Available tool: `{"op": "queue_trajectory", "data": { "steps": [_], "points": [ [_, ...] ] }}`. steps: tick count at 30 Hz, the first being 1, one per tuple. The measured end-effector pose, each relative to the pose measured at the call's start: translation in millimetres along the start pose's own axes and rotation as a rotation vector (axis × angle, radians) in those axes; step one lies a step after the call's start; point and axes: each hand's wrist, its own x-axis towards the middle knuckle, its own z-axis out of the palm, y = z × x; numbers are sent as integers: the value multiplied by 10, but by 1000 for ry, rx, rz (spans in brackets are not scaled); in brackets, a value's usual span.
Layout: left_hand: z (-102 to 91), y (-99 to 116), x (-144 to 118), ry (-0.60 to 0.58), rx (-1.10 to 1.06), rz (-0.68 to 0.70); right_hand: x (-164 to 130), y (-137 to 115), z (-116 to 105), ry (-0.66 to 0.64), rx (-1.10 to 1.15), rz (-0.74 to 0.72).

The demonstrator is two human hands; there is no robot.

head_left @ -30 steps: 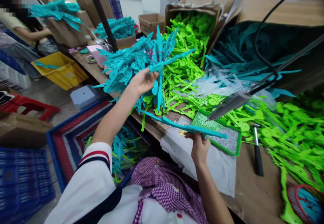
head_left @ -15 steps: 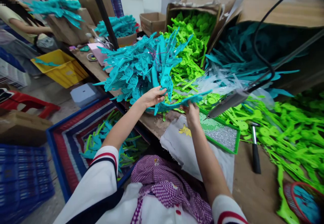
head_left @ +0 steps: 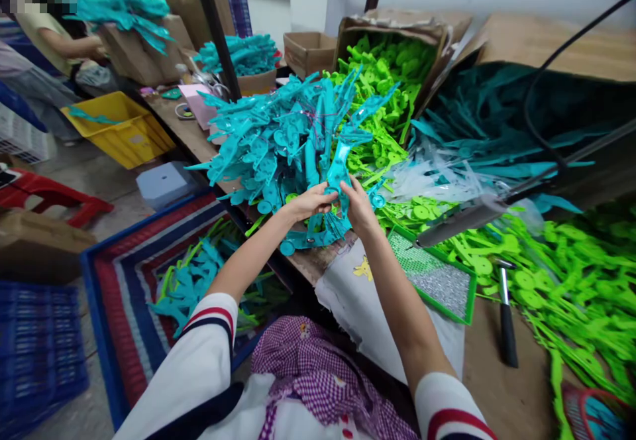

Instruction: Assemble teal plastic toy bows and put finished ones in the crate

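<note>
- The two hands have drawn together over the front edge of the table [head_left: 489,374]; half a second ago the right hand [head_left: 360,209] stood farther right, gripping a long teal strip near the tray.
- The left hand [head_left: 314,203] pinches the lower end of a jointed teal plastic piece [head_left: 340,162], thumb and fingers narrowed around it.
- The right fingertips, narrowly spaced, lie against that piece's right side; whether they grip it, I cannot tell.
- The piece stands roughly upright in front of the teal heap [head_left: 268,138], toward the table's front edge. Just below the hands lies a curved teal part [head_left: 322,236], its right end hidden.
- Both hands now being at one piece, this looks like two-handed handling.
- The green tray [head_left: 472,299] of small silvery bits, the grey pen-shaped tool [head_left: 462,222] above it and the hammer [head_left: 507,321] are untouched, right of the grey-white cloth [head_left: 348,294] at the front edge.
</note>
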Motion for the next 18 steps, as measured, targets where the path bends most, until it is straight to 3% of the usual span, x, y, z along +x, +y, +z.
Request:
{"op": "queue_trajectory", "data": {
  "steps": [3, 6, 8, 10, 13, 18],
  "points": [
    [-21, -8, -13, 80, 274, 52, 204, 0, 80, 3, 17, 82],
    [-132, 121, -130, 186, 651, 107, 258, 20, 42, 98, -137, 13],
    [-267, 313, -198, 349, 869, 252, 279, 16, -8, 143, -286, -56],
    [-439, 571, -172, 552, 1012, 429, 329, -11, -44, 103, -400, -106],
    [-708, 962, 102, 692, 1128, 554, 451, -92, -42, -19, -426, -195],
    [-1009, 1310, 717, 632, 1326, 481, 600, -261, -9, -4, -381, -227]
  ]
}}
